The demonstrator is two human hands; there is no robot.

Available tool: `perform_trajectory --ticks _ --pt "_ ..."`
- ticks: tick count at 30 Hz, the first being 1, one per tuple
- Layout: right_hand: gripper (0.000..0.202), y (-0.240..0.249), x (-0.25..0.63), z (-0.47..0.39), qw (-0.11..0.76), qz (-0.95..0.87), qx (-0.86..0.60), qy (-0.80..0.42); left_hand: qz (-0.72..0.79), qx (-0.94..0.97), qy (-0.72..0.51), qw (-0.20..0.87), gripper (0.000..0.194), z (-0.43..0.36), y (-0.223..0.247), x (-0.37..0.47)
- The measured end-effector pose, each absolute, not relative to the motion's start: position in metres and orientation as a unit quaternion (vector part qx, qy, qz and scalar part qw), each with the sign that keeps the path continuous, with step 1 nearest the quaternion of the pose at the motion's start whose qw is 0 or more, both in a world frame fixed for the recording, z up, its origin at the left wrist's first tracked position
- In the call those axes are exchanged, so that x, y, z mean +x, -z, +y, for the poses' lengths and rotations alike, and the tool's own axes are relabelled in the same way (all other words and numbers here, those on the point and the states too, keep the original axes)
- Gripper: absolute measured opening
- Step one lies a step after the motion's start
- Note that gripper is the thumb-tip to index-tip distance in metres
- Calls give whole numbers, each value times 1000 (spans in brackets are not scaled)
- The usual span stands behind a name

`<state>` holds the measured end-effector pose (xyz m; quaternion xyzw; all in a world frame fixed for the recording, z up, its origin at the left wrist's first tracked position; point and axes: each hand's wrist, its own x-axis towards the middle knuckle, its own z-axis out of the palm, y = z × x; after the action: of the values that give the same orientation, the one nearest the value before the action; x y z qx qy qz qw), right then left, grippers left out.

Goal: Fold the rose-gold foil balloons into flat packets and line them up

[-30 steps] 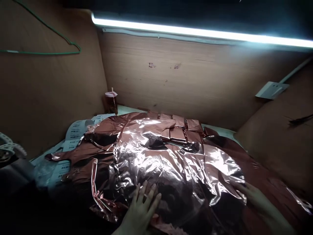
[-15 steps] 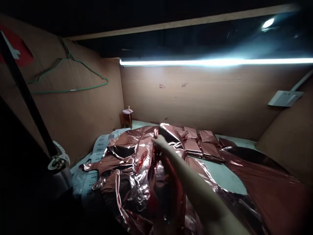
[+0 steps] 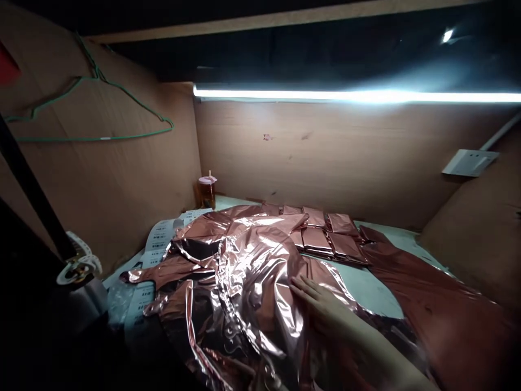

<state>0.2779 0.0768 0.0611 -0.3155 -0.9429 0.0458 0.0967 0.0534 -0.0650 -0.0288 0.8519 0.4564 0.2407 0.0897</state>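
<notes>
Shiny rose-gold foil balloons, uninflated and crinkled, lie spread in a heap over the middle of the table. My right hand rests flat on the right part of the top balloon, fingers stretched out and holding nothing. Beyond it are several neatly folded foil packets set in rows. A further flat foil balloon covers the right side of the table. Small tab ends of foil stick out at the left of the heap. My left hand does not show.
Printed label sheets and a crumpled clear bag lie at the left. A lidded cup stands in the back corner. A green hanger hangs on the left wall, a socket box on the right. A light tube crosses the back.
My right hand has let go of the raised foil fold and moved nearer and to the right, flattening out. The top balloon now lies spread lower. The view has shifted slightly.
</notes>
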Motion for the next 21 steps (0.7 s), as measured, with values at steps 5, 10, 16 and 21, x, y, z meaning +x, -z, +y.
perform_trajectory --ticks 5,10,16,21 --pt "78 -41 259 80 69 -953 -294 -21 580 764 -281 34 29 -121 47 56" --pt "68 -53 274 48 79 -960 -261 -63 642 644 -392 -138 40 -129 34 8" --pt "65 -61 323 -29 141 -942 -269 -140 451 847 -279 35 25 -107 -27 -42" --pt "47 -39 334 -29 207 -901 -291 -248 467 793 -307 241 25 -95 -50 -45"
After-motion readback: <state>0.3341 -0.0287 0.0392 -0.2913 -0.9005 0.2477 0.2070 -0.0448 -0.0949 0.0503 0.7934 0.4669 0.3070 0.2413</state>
